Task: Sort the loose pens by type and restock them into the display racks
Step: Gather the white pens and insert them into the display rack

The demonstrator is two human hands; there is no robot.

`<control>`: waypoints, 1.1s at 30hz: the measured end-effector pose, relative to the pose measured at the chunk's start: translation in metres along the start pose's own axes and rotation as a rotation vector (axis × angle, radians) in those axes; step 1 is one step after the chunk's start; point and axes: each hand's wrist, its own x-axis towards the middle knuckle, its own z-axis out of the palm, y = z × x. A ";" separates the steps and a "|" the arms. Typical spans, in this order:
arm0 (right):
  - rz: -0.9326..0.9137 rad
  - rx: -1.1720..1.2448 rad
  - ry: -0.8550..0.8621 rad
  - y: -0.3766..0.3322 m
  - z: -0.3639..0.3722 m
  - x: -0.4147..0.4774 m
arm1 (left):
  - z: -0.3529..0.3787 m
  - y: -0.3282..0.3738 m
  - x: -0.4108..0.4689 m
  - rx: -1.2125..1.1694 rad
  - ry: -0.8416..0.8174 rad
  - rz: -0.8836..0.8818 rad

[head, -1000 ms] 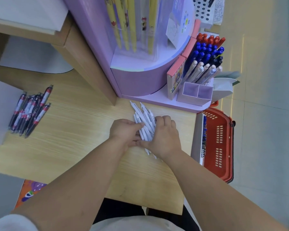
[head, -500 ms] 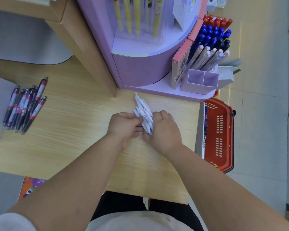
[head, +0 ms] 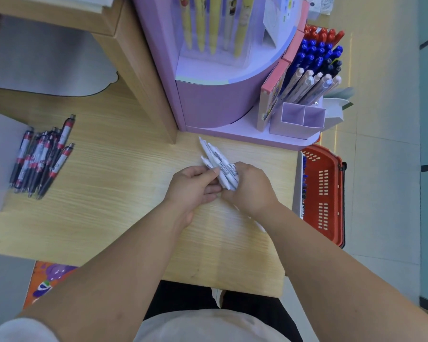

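Got a bundle of white pens (head: 219, 166) bunched between both hands over the wooden table (head: 114, 213). My left hand (head: 193, 186) has its thumb and fingers curled against the left side of the bundle, and my right hand (head: 251, 187) is wrapped around the lower end, so both are pressed in on the pens. The tips stick out up and to the left, pointing toward the base of the purple display stand (head: 208, 104). Can't tell if the bundle is touching the tabletop or lifted a bit.

Space-wise: the stand's curved base sits right behind the pen tips, pretty close. The table's right edge is just past my right wrist, and beyond it, lower down on the floor, is a red basket (head: 324, 193). The near edge of the table is down by my forearms. To the left there's lots of open wood grain, all the way to a pile of dark pens with red bands (head: 41, 159) lying near the left side, well apart from my hands.

On the stand's right side the rack (head: 314, 67) holds red, blue, dark and pale pens standing tilted, with a little two-cell purple box (head: 299, 119) in front of them. A wooden shelf upright (head: 143, 77) runs down beside the stand. The floor on the right is pale tile (head: 386, 169).
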 end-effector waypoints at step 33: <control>0.089 0.373 -0.245 0.001 -0.023 -0.024 | 0.007 0.030 -0.002 -0.151 -0.053 0.045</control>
